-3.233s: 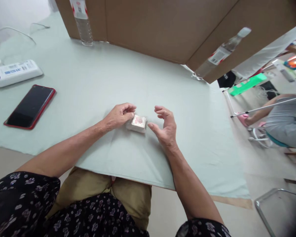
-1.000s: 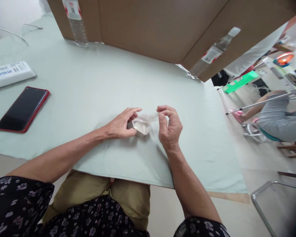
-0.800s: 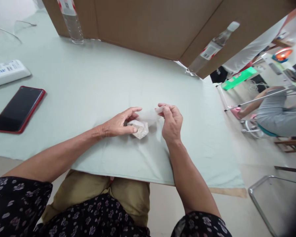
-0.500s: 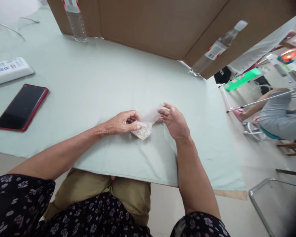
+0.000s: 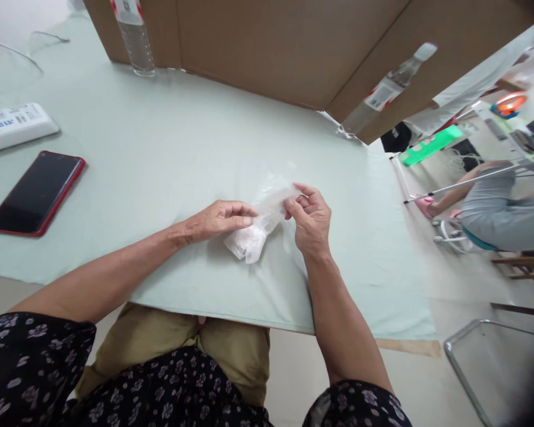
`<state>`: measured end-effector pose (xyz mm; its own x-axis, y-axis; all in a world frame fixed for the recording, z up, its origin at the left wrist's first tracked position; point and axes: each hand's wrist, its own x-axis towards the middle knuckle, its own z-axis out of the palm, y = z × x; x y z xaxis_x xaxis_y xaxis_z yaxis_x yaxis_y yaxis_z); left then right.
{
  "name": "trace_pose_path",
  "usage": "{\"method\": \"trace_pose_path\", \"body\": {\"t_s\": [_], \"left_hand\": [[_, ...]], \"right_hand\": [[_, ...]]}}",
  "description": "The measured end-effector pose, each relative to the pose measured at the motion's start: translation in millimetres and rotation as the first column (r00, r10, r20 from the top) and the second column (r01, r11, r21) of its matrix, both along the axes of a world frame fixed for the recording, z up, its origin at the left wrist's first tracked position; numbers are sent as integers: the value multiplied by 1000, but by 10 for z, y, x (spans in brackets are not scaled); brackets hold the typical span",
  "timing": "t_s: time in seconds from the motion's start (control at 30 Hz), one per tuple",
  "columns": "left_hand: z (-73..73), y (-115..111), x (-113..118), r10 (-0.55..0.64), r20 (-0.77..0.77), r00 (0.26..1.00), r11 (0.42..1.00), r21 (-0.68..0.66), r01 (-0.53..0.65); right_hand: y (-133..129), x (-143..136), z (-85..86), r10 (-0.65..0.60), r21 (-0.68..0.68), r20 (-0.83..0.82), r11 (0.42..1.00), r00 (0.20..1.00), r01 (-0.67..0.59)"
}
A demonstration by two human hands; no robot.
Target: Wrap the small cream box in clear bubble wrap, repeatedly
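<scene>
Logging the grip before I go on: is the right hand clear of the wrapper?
No, the right hand holds one end of the wrapper between thumb and fingers.

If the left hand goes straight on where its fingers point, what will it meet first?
Most likely, the left hand would meet the translucent plastic wrapping first; they may already be touching.

Left forearm (image 5: pixel 102 273) comes in from lower left, wrist about straight. Left grip (image 5: pixel 220 219) back-side up, fingers bent and pointing right, thumb stretched alongside, just below them. Can't tell if the tips press together. Right forearm (image 5: pixel 347 320) runs up and left from lower right. Right grip (image 5: pixel 311 218) pinched, fingers curled inward, thumb in against them. Both face each other, near but apart.
</scene>
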<state>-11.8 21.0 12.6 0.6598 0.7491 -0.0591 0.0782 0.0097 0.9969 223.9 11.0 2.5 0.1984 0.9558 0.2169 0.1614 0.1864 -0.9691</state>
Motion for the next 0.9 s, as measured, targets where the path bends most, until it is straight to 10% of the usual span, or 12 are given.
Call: {"method": "trace_pose_path", "body": {"t_s": [0.13,0.33,0.47,0.63,0.73,0.9], "left_hand": [[-27,7,-5,104,48,993,989,-108,-98],[-46,43,-4,165,180,970,981,-135,-142],[-25,58,-2,165,174,971,978,-159,-137],[-21,57,-20,470,-68,880,855,284,-435],[-6,-7,-9,529,-93,844,721,574,-388],[-9,-89,70,486,-191,853,749,594,-294]], "right_hand": [[2,90,42,-138,71,58,988,989,134],[-211,-156,144,164,-133,314,983,935,-128],[-236,-236,70,145,-147,384,985,912,-94],[-70,-72,-59,74,-168,57,984,996,-63],[-37,-57,-69,78,-221,-61,971,995,-90],[-92,-129,-24,119,-145,42,983,992,-112]]}}
